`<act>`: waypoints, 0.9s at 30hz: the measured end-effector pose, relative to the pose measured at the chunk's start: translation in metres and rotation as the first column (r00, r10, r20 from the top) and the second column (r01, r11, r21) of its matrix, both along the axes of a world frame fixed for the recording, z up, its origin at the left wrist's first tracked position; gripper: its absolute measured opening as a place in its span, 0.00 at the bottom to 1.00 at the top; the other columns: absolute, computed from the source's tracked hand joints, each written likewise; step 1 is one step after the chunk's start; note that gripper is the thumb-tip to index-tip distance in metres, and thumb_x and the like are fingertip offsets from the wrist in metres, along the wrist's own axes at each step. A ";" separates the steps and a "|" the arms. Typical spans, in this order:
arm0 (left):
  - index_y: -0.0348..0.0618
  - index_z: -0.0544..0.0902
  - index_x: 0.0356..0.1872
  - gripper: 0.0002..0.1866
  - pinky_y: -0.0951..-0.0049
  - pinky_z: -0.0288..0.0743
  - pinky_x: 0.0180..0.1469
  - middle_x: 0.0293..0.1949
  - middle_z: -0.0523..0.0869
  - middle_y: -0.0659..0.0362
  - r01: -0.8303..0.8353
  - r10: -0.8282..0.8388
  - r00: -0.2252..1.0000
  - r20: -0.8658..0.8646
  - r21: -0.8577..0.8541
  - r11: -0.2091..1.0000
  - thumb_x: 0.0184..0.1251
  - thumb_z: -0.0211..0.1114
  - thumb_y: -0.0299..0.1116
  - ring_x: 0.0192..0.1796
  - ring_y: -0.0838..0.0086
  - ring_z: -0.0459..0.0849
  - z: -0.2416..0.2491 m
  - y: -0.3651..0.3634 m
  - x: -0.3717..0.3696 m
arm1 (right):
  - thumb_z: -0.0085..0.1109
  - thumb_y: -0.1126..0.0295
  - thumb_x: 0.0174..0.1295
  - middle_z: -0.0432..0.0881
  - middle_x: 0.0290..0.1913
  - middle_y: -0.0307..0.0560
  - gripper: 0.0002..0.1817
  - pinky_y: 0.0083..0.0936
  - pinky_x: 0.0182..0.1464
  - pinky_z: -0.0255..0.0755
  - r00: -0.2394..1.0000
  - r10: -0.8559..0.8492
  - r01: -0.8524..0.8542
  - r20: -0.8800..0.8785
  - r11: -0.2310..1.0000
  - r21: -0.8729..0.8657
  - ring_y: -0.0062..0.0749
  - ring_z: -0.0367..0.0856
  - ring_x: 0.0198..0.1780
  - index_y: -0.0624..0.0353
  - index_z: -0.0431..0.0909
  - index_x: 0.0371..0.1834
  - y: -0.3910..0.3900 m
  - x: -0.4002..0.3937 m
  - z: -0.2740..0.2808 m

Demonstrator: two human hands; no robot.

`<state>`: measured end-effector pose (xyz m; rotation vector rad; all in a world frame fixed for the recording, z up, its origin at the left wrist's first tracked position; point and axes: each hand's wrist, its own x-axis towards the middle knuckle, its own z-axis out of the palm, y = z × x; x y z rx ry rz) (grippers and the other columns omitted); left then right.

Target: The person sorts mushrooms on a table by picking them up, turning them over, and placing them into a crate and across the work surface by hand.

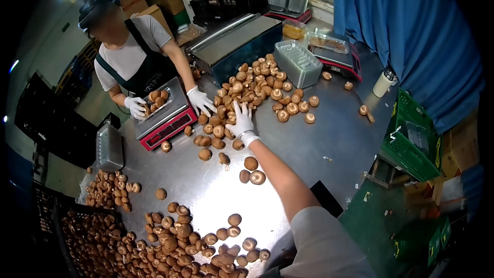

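Note:
My right hand (242, 124), in a white glove, stretches across the metal table to the near side of a heap of brown mushrooms (252, 85). Its fingers are spread and touch the mushrooms at the heap's edge; no mushroom shows clearly gripped. Three loose mushrooms (251, 163) lie beside my forearm. My left hand is out of view. Opposite, a co-worker's gloved hand (200, 100) rests at the left side of the same heap. The co-worker's other hand (136, 107) holds a clear tray of mushrooms (157, 98) on a red scale (175, 129).
Many mushrooms (170, 242) spread along the near left, beside a full black crate (56, 226). Clear plastic trays (298, 64) stand behind the heap, near another scale (339, 57). A white bottle (383, 83) and a green crate (411, 134) are at right.

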<state>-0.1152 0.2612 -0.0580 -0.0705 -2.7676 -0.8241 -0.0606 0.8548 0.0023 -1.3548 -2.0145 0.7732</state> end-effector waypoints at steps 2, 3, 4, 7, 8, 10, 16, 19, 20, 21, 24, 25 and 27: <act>0.33 0.71 0.59 0.19 0.62 0.59 0.69 0.65 0.69 0.43 -0.014 0.014 1.000 0.000 0.004 1.000 0.73 0.51 0.33 0.67 0.54 0.67 -0.001 -0.002 0.003 | 0.70 0.60 0.46 0.48 0.73 0.66 0.47 0.40 0.68 0.60 0.989 0.039 -0.025 -0.146 0.995 0.101 0.63 0.55 0.71 0.48 0.57 0.72 0.007 0.021 0.007; 0.33 0.72 0.59 0.19 0.62 0.59 0.69 0.65 0.69 0.43 -0.022 0.022 1.000 0.003 0.006 1.000 0.73 0.51 0.33 0.67 0.54 0.67 -0.002 -0.003 0.004 | 0.67 0.61 0.44 0.57 0.69 0.66 0.40 0.41 0.63 0.65 0.982 -0.071 0.125 -0.177 0.942 0.312 0.60 0.65 0.64 0.53 0.64 0.65 0.024 0.028 -0.001; 0.33 0.72 0.59 0.19 0.62 0.59 0.69 0.65 0.69 0.43 -0.025 0.025 1.000 0.008 0.000 1.000 0.73 0.51 0.33 0.67 0.54 0.67 -0.002 -0.006 0.005 | 0.66 0.63 0.43 0.70 0.55 0.62 0.31 0.44 0.54 0.69 0.971 -0.070 0.145 -0.230 0.934 0.325 0.55 0.72 0.52 0.59 0.71 0.53 0.023 0.060 0.036; 0.33 0.72 0.58 0.18 0.62 0.59 0.69 0.65 0.69 0.43 -0.045 0.045 0.999 0.013 -0.005 0.999 0.73 0.52 0.33 0.67 0.54 0.67 -0.002 -0.011 0.006 | 0.65 0.68 0.43 0.72 0.40 0.58 0.22 0.43 0.48 0.67 0.851 -0.309 0.517 -0.425 0.638 0.571 0.52 0.72 0.45 0.63 0.73 0.44 0.067 0.131 0.032; 0.33 0.73 0.58 0.18 0.62 0.59 0.69 0.65 0.69 0.43 -0.055 0.055 0.998 0.013 -0.001 0.998 0.73 0.52 0.33 0.67 0.54 0.67 -0.002 -0.012 0.007 | 0.66 0.66 0.44 0.72 0.43 0.58 0.24 0.46 0.50 0.66 0.817 -0.360 0.561 -0.450 0.677 0.477 0.55 0.72 0.46 0.61 0.73 0.47 0.071 0.158 0.036; 0.33 0.73 0.58 0.18 0.61 0.59 0.69 0.65 0.69 0.43 -0.078 0.078 0.997 0.019 -0.001 0.997 0.73 0.52 0.33 0.67 0.54 0.67 -0.004 -0.016 0.008 | 0.68 0.56 0.49 0.63 0.66 0.58 0.38 0.47 0.62 0.65 0.646 -0.754 0.743 -0.122 0.584 0.328 0.57 0.63 0.65 0.49 0.65 0.66 0.087 0.197 0.004; 0.33 0.74 0.57 0.18 0.61 0.58 0.69 0.64 0.70 0.43 -0.123 0.123 0.992 0.023 -0.015 0.992 0.73 0.52 0.33 0.67 0.53 0.67 -0.003 -0.028 0.016 | 0.64 0.51 0.54 0.69 0.66 0.52 0.36 0.36 0.63 0.66 0.722 -0.689 0.692 0.062 0.716 -0.094 0.49 0.68 0.64 0.41 0.65 0.68 0.098 0.211 -0.041; 0.33 0.75 0.56 0.17 0.61 0.58 0.69 0.64 0.70 0.43 -0.133 0.133 0.991 0.021 -0.018 0.991 0.73 0.52 0.33 0.67 0.53 0.67 -0.002 -0.034 0.017 | 0.62 0.49 0.54 0.73 0.63 0.52 0.34 0.34 0.60 0.68 0.817 -0.560 0.576 0.135 0.797 -0.182 0.45 0.73 0.61 0.41 0.68 0.66 0.093 0.187 -0.019; 0.33 0.75 0.56 0.17 0.61 0.58 0.69 0.64 0.70 0.43 -0.137 0.137 0.990 0.021 -0.019 0.990 0.73 0.52 0.33 0.67 0.53 0.67 -0.002 -0.035 0.018 | 0.61 0.47 0.55 0.74 0.63 0.51 0.33 0.34 0.59 0.68 0.864 -0.487 0.502 0.125 0.820 -0.274 0.44 0.74 0.60 0.42 0.69 0.65 0.094 0.182 -0.012; 0.33 0.75 0.56 0.17 0.61 0.58 0.69 0.64 0.70 0.43 -0.142 0.143 0.990 0.021 -0.023 0.990 0.73 0.52 0.33 0.67 0.53 0.67 -0.003 -0.037 0.019 | 0.60 0.46 0.55 0.77 0.59 0.52 0.32 0.33 0.58 0.69 0.888 -0.421 0.456 0.182 0.859 -0.235 0.43 0.77 0.57 0.43 0.71 0.63 0.091 0.169 0.001; 0.33 0.76 0.56 0.17 0.61 0.58 0.69 0.64 0.70 0.43 -0.158 0.158 0.987 0.023 -0.019 0.987 0.73 0.52 0.33 0.67 0.53 0.67 -0.002 -0.045 0.021 | 0.59 0.45 0.55 0.66 0.67 0.57 0.35 0.38 0.62 0.66 0.936 -0.347 0.353 0.064 0.922 -0.160 0.52 0.68 0.64 0.40 0.67 0.67 0.089 0.126 -0.012; 0.33 0.76 0.55 0.17 0.61 0.58 0.69 0.64 0.70 0.43 -0.167 0.167 0.986 0.017 -0.014 0.986 0.73 0.52 0.33 0.67 0.53 0.67 -0.002 -0.048 0.022 | 0.59 0.44 0.55 0.62 0.69 0.57 0.36 0.40 0.63 0.65 0.946 -0.301 0.315 0.120 0.942 -0.115 0.53 0.66 0.66 0.40 0.66 0.68 0.085 0.117 -0.019; 0.33 0.76 0.55 0.17 0.61 0.58 0.69 0.64 0.71 0.43 -0.185 0.185 0.983 0.007 -0.001 0.983 0.73 0.52 0.33 0.67 0.53 0.67 -0.002 -0.058 0.026 | 0.59 0.44 0.55 0.58 0.71 0.54 0.37 0.43 0.63 0.66 0.904 -0.252 0.296 0.345 0.952 -0.080 0.53 0.65 0.67 0.42 0.65 0.69 0.059 0.086 -0.002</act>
